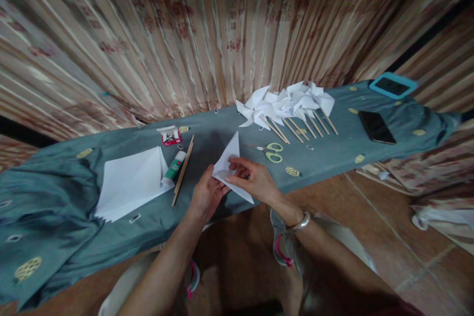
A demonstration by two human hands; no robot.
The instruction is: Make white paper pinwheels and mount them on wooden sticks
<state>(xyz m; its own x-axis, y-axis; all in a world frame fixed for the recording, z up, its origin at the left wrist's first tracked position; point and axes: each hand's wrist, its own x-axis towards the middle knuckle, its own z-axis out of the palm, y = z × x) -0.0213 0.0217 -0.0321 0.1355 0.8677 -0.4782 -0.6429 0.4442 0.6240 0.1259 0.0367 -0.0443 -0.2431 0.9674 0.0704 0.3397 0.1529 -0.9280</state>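
A folded sheet of white paper [230, 152] is held between both hands above the near edge of the cloth. My left hand [208, 193] grips it from the left and below, thumb on top. From the right, my right hand [252, 177] pinches the paper with thumb and fingers, a bracelet on that wrist. Just beyond lie scissors [273, 152] with green handles. Left of the hands are a few wooden sticks [183, 170], a green and white glue stick [175, 165] and a stack of white paper [131, 182].
A small red box [171, 136] holding shiny metal bits stands behind the glue stick. White paper pinwheels [289, 103] on sticks lie in a row at the back. Rightward are a black phone [376, 127] and a blue-framed device [393, 85]. A pleated curtain [207, 34] hangs behind.
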